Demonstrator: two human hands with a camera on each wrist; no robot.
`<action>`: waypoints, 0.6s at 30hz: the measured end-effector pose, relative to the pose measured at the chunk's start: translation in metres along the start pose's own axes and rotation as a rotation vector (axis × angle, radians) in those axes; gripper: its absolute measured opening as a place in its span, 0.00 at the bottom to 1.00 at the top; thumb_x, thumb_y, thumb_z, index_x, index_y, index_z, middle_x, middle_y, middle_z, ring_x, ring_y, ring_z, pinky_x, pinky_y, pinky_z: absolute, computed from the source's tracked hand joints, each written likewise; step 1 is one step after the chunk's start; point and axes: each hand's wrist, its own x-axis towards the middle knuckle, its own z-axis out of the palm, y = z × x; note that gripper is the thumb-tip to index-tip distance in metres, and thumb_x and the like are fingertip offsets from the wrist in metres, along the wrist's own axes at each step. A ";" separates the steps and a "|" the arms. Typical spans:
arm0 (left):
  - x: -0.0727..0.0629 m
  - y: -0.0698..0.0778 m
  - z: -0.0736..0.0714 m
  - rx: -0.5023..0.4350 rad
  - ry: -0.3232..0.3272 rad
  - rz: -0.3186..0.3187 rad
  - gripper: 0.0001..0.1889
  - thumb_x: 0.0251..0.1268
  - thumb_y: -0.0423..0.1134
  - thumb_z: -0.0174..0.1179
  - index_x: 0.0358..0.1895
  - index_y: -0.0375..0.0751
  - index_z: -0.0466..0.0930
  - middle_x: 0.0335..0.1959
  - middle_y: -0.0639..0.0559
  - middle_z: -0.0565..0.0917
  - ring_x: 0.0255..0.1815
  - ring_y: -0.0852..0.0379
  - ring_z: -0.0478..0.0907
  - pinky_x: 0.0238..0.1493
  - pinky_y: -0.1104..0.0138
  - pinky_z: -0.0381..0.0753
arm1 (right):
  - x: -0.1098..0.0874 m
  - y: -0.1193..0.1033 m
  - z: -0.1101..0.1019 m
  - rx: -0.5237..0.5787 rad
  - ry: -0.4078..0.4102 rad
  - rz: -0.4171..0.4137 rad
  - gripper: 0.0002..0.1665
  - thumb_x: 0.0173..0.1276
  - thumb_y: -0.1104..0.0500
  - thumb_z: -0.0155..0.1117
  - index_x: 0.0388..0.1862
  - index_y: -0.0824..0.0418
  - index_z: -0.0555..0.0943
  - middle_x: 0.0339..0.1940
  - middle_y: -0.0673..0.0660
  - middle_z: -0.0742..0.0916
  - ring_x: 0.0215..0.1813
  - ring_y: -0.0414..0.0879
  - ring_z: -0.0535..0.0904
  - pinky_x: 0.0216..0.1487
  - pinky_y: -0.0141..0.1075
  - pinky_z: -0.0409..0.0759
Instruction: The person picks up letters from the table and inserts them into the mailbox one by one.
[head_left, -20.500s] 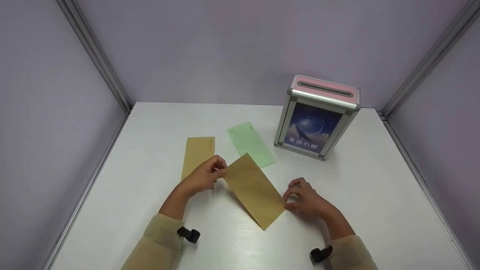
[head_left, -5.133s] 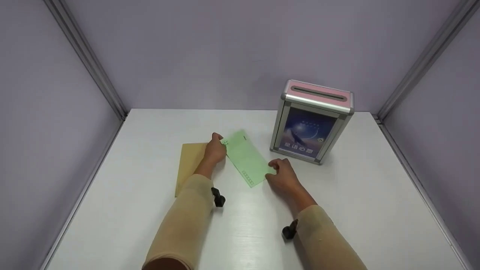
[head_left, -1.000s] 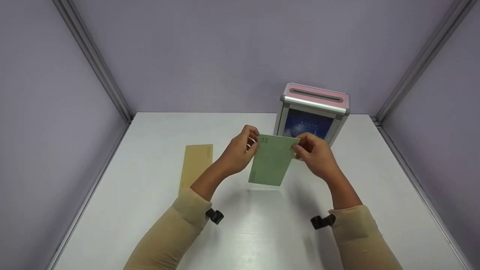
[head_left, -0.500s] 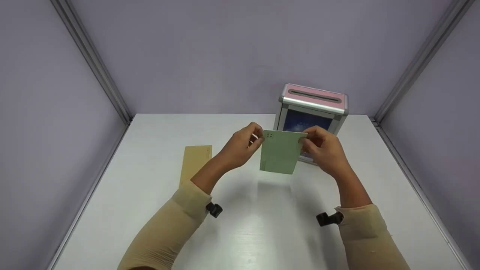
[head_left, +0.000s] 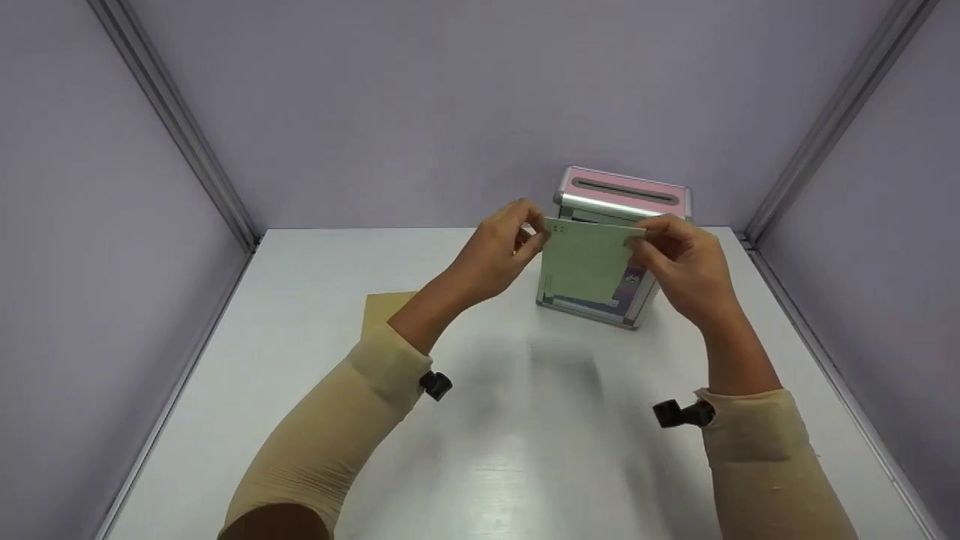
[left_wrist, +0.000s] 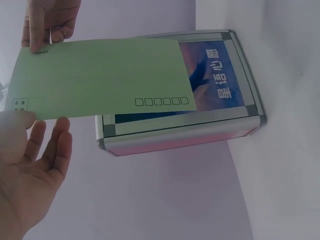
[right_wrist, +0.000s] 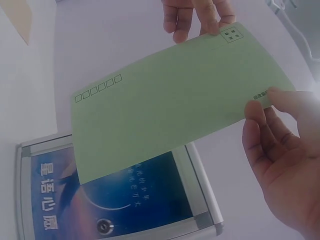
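Both hands hold up a green envelope [head_left: 585, 261] by its two upper corners, its lower end hanging down in front of a box. My left hand [head_left: 501, 247] pinches the corner with the printed stamp squares; in the left wrist view its thumb lies over that corner. My right hand [head_left: 686, 266] pinches the opposite corner between thumb and fingers. Behind the envelope stands the silver-framed box [head_left: 566, 201] with a pink top and a long slot [head_left: 625, 190]. In the right wrist view the box's blue front picture [right_wrist: 105, 200] and round lock [right_wrist: 105, 227] show below the envelope.
A brown envelope [head_left: 382, 309] lies on the white table [head_left: 315, 262] at left, partly hidden by the left forearm. Grey-lilac panels [head_left: 420, 112] wall in the table at the back and sides. Each wrist carries a small black camera [head_left: 436, 385].
Over the last second both hands have raised the green envelope and carried it right and towards the box. Five seconds ago it lay on the table; the earlier second brown envelope is no longer visible.
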 end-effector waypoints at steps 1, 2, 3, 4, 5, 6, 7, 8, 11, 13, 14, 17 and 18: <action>0.002 0.003 -0.002 0.006 0.005 0.008 0.08 0.89 0.41 0.53 0.59 0.43 0.74 0.59 0.47 0.82 0.54 0.53 0.87 0.58 0.64 0.87 | 0.001 -0.003 -0.002 0.004 0.008 -0.018 0.09 0.81 0.62 0.67 0.54 0.65 0.86 0.41 0.47 0.88 0.40 0.37 0.87 0.46 0.25 0.88; 0.003 0.006 -0.004 0.010 0.009 0.015 0.08 0.89 0.41 0.53 0.59 0.43 0.73 0.59 0.47 0.82 0.54 0.53 0.87 0.59 0.64 0.87 | 0.002 -0.006 -0.004 0.008 0.016 -0.034 0.09 0.81 0.63 0.67 0.54 0.66 0.86 0.41 0.45 0.87 0.41 0.36 0.87 0.47 0.25 0.88; 0.005 0.008 -0.006 0.017 0.013 0.027 0.09 0.89 0.41 0.53 0.60 0.43 0.73 0.58 0.47 0.82 0.54 0.53 0.87 0.59 0.65 0.87 | 0.003 -0.008 -0.006 0.016 0.023 -0.049 0.09 0.81 0.64 0.67 0.54 0.67 0.86 0.41 0.45 0.87 0.41 0.36 0.87 0.48 0.25 0.88; 0.007 0.011 -0.008 0.023 0.020 0.037 0.09 0.89 0.41 0.53 0.60 0.43 0.73 0.58 0.47 0.82 0.54 0.53 0.87 0.59 0.65 0.87 | 0.004 -0.010 -0.008 0.022 0.029 -0.060 0.09 0.81 0.64 0.66 0.55 0.67 0.86 0.41 0.44 0.87 0.42 0.36 0.87 0.48 0.25 0.88; 0.009 0.014 -0.009 0.027 0.026 0.047 0.09 0.89 0.41 0.53 0.60 0.43 0.73 0.58 0.46 0.82 0.55 0.53 0.87 0.60 0.65 0.87 | 0.005 -0.013 -0.010 0.030 0.034 -0.066 0.09 0.81 0.65 0.66 0.55 0.68 0.86 0.42 0.43 0.87 0.42 0.36 0.87 0.48 0.26 0.88; 0.011 0.016 -0.011 0.031 0.033 0.058 0.09 0.89 0.41 0.53 0.60 0.43 0.73 0.57 0.46 0.82 0.55 0.52 0.87 0.60 0.65 0.87 | 0.007 -0.015 -0.012 0.035 0.037 -0.072 0.09 0.81 0.65 0.66 0.55 0.68 0.86 0.42 0.43 0.87 0.42 0.36 0.87 0.48 0.25 0.89; 0.012 0.018 -0.012 0.035 0.041 0.064 0.09 0.89 0.41 0.53 0.60 0.43 0.73 0.57 0.46 0.82 0.55 0.52 0.87 0.60 0.65 0.87 | 0.008 -0.016 -0.014 0.036 0.041 -0.075 0.10 0.81 0.65 0.65 0.55 0.68 0.86 0.43 0.43 0.87 0.42 0.36 0.87 0.48 0.25 0.88; 0.014 0.020 -0.014 0.040 0.049 0.068 0.09 0.89 0.41 0.54 0.60 0.43 0.74 0.57 0.46 0.82 0.54 0.52 0.87 0.60 0.65 0.87 | 0.009 -0.018 -0.015 0.036 0.044 -0.076 0.10 0.81 0.65 0.65 0.55 0.68 0.86 0.44 0.42 0.87 0.43 0.35 0.87 0.48 0.25 0.88; 0.020 0.026 -0.015 0.042 0.070 0.071 0.09 0.88 0.42 0.54 0.59 0.44 0.74 0.56 0.46 0.83 0.55 0.52 0.88 0.60 0.65 0.87 | 0.013 -0.021 -0.019 0.031 0.064 -0.079 0.10 0.81 0.65 0.66 0.55 0.69 0.86 0.44 0.43 0.87 0.42 0.35 0.88 0.48 0.25 0.88; 0.022 0.029 -0.015 0.041 0.084 0.074 0.08 0.88 0.42 0.55 0.58 0.44 0.74 0.56 0.47 0.83 0.55 0.53 0.88 0.60 0.66 0.87 | 0.014 -0.024 -0.021 0.039 0.089 -0.077 0.10 0.80 0.65 0.67 0.55 0.68 0.85 0.43 0.43 0.87 0.42 0.36 0.88 0.47 0.25 0.89; 0.023 0.030 -0.014 0.040 0.093 0.082 0.08 0.88 0.42 0.55 0.58 0.44 0.74 0.56 0.47 0.83 0.56 0.53 0.88 0.60 0.66 0.87 | 0.015 -0.025 -0.023 0.049 0.104 -0.076 0.09 0.80 0.65 0.67 0.55 0.67 0.85 0.42 0.43 0.88 0.41 0.36 0.88 0.47 0.25 0.89; 0.024 0.035 -0.012 0.024 0.124 0.129 0.08 0.88 0.41 0.55 0.57 0.42 0.75 0.55 0.46 0.83 0.56 0.52 0.89 0.61 0.68 0.87 | 0.015 -0.030 -0.026 0.095 0.160 -0.091 0.07 0.78 0.68 0.68 0.51 0.64 0.84 0.39 0.44 0.88 0.39 0.37 0.88 0.45 0.26 0.88; 0.024 0.037 -0.012 0.024 0.137 0.153 0.08 0.88 0.41 0.55 0.58 0.41 0.75 0.55 0.46 0.83 0.57 0.52 0.89 0.61 0.69 0.87 | 0.015 -0.032 -0.027 0.121 0.178 -0.101 0.06 0.77 0.69 0.68 0.49 0.63 0.84 0.39 0.44 0.89 0.38 0.37 0.88 0.45 0.26 0.88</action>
